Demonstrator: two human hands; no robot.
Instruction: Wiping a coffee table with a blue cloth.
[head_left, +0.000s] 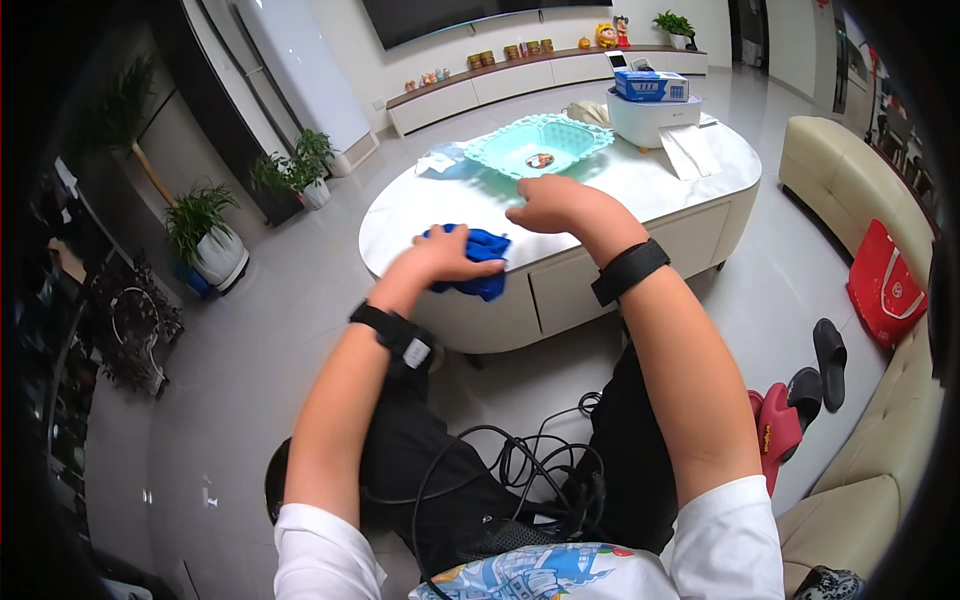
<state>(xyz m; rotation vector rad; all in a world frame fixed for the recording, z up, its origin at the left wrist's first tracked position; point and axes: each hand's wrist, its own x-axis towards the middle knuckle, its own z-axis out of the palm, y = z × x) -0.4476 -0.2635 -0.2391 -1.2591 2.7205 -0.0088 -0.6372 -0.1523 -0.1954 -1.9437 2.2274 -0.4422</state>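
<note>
My left hand (448, 257) grips a crumpled blue cloth (486, 251) at the near left edge of a white marble-patterned coffee table (409, 217). Part of the cloth hangs past the tabletop's edge. Over the table's front middle, my right hand (553, 204) has its thumb apart from the fingers and nothing visible in it. Just beyond that hand lies a mint-green openwork plastic tray (574, 139), with a small sticker or picture on its bottom. Black straps circle both wrists.
A white tissue box (651, 120) carries a blue carton (651, 86) at the table's far right. Clear plastic wrapping (441, 159) lies left of the tray. Black cables (517, 457) loop across my lap. Slippers (780, 424) and a beige sofa (862, 442) stand right.
</note>
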